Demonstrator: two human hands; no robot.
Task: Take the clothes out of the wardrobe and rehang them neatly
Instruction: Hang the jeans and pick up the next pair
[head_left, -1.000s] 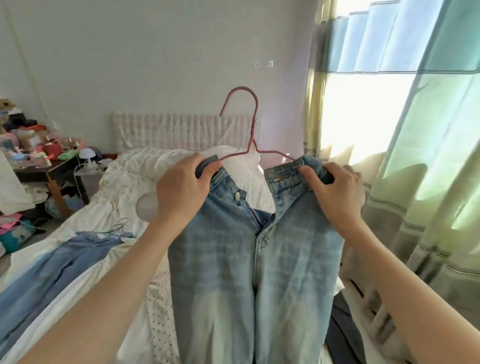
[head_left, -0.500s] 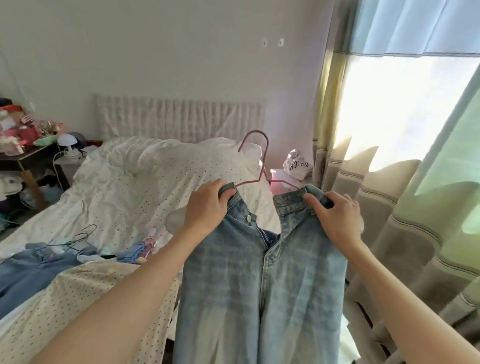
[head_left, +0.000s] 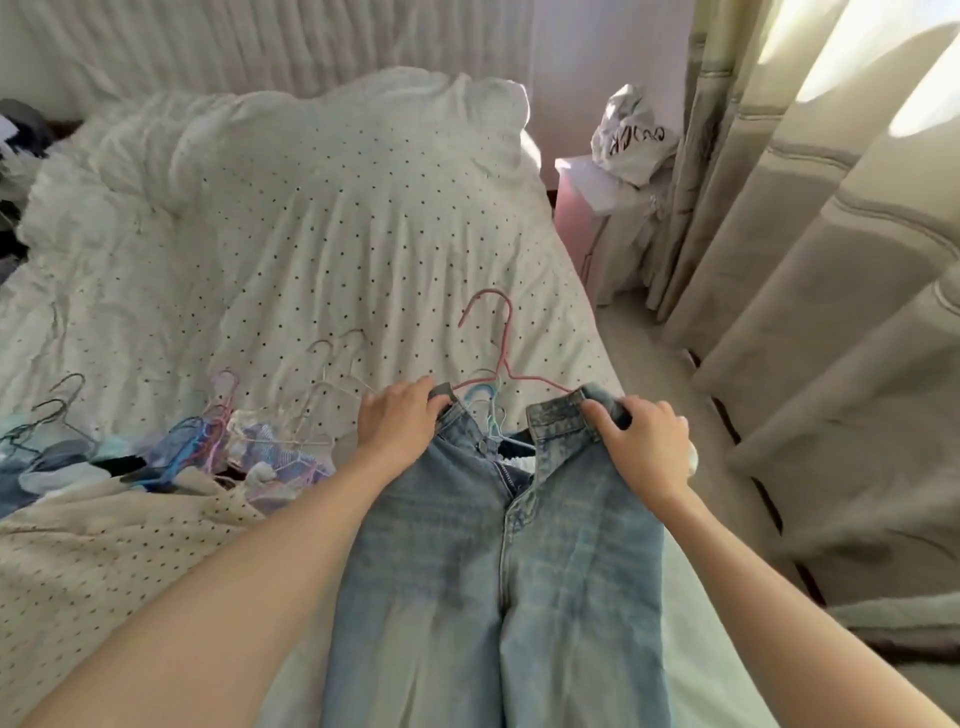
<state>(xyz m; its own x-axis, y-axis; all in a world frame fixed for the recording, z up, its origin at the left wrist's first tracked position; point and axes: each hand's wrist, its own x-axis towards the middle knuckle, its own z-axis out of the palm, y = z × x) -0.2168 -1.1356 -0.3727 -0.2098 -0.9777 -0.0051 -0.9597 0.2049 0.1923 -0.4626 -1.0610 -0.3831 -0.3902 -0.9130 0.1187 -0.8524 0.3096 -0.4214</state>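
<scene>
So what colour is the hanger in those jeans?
Pink: the hanger is a thin wire one, clearest in the head view.

Head-worn view — looks steeply down, close over the bed (head_left: 311, 234).

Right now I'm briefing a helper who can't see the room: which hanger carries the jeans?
Start at the dotted white bed, then find the light blue jeans held at the waistband by both hands. The pink wire hanger rises above that waistband. Unlike the tangled pile of hangers further left, it stands alone.
</scene>
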